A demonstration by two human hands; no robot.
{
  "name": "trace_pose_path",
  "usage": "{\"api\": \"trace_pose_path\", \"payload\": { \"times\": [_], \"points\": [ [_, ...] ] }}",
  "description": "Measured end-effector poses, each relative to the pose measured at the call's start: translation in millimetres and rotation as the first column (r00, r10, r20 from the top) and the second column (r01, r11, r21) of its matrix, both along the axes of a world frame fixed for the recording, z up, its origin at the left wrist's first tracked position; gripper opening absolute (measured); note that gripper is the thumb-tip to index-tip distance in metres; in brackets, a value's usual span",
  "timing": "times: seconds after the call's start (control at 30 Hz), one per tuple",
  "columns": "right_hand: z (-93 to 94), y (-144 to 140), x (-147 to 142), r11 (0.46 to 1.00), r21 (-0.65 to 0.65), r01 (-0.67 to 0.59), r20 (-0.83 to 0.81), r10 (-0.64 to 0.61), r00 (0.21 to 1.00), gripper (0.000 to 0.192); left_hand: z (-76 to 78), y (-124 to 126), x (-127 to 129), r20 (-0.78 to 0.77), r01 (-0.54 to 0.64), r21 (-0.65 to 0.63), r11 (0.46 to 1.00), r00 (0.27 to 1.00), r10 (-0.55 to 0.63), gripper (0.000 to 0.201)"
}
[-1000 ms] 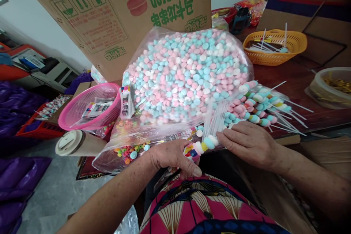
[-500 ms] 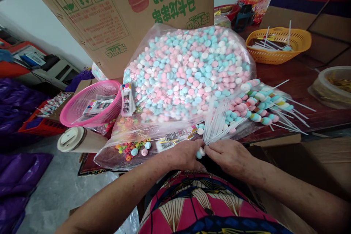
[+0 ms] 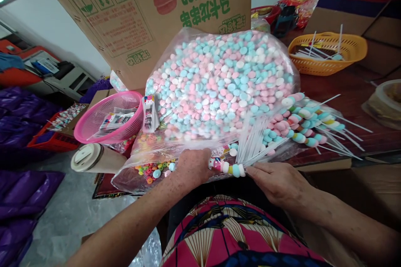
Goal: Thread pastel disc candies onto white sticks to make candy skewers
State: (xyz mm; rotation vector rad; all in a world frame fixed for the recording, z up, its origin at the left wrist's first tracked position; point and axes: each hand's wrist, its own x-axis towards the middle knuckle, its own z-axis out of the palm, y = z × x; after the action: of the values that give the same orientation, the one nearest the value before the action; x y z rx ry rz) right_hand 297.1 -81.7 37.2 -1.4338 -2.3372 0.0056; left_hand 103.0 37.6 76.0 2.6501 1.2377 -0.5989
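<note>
A short row of pink, white, yellow and blue candies, a candy skewer, lies level between my hands at the table's front edge. My left hand is closed around its left end, where a bit of printed plastic wrapper shows by the fingers. At the right end, the fingers of my right hand pinch the skewer; its stick is hidden by them. Just beyond stands a fan of white sticks. To the right lies a pile of finished candy skewers, sticks pointing right.
A large clear bag of pastel candies fills the middle, before a cardboard box. At left are a pink basket with printed wrappers, a lidded cup and small candy rings. A yellow basket stands back right.
My hands have drawn apart, the left moving leftward. The candy row, mostly hidden between them before, now shows, with printed wrapper at its left end. The view has shifted slightly.
</note>
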Motion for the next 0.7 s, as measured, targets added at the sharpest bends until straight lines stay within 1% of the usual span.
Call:
{"api": "trace_pose_path", "payload": {
  "times": [0.07, 0.1, 0.17, 0.27, 0.33, 0.37, 0.43, 0.53, 0.6, 0.7],
  "points": [
    [1.0, 1, 2, 1.000, -0.006, -0.015, -0.031, 0.015, 0.999, 0.025, 0.5, -1, -2, 0.022, -0.002, 0.002, 1.000, 1.000, 0.002, 0.047],
    [1.0, 3, 3, 0.999, 0.020, -0.026, -0.036, 0.026, 0.999, 0.024, 1.2, -1, -3, 0.040, 0.010, -0.010, 1.000, 0.999, -0.009, 0.048],
    [0.9, 6, 5, 0.989, 0.139, -0.039, -0.003, 0.040, 0.999, 0.024, 2.9, -1, -2, 0.087, 0.049, -0.069, 0.996, 0.995, -0.043, 0.051],
    [4.9, 11, 7, 0.935, 0.338, -0.110, 0.101, 0.081, 0.992, 0.022, 5.1, -3, 2, 0.145, 0.096, -0.178, 0.979, 0.987, -0.071, 0.051],
    [11.1, 12, 8, 0.905, 0.386, -0.181, 0.164, 0.126, 0.978, 0.020, 5.2, -3, 4, 0.151, 0.082, -0.188, 0.979, 0.987, -0.054, 0.048],
    [14.5, 12, 8, 0.901, 0.383, -0.205, 0.185, 0.142, 0.972, 0.020, 4.6, -3, 4, 0.150, 0.062, -0.157, 0.986, 0.988, -0.038, 0.048],
    [19.8, 10, 8, 0.904, 0.364, -0.224, 0.209, 0.155, 0.966, 0.020, 2.4, -2, 3, 0.160, 0.036, -0.035, 0.999, 0.987, -0.030, 0.049],
    [19.4, 5, 7, 0.919, 0.336, -0.206, 0.201, 0.144, 0.969, 0.020, -1.5, -1, 1, 0.175, 0.073, 0.149, 0.986, 0.980, -0.099, 0.044],
    [14.3, 1, 4, 0.929, 0.333, -0.161, 0.178, 0.106, 0.978, 0.021, -3.0, -1, 0, 0.169, 0.078, 0.204, 0.976, 0.979, -0.114, 0.043],
    [6.3, -5, -1, 0.938, 0.338, -0.073, 0.135, 0.029, 0.990, 0.023, -3.8, -3, 1, 0.153, 0.032, 0.210, 0.977, 0.986, -0.065, 0.046]
  ]
}}
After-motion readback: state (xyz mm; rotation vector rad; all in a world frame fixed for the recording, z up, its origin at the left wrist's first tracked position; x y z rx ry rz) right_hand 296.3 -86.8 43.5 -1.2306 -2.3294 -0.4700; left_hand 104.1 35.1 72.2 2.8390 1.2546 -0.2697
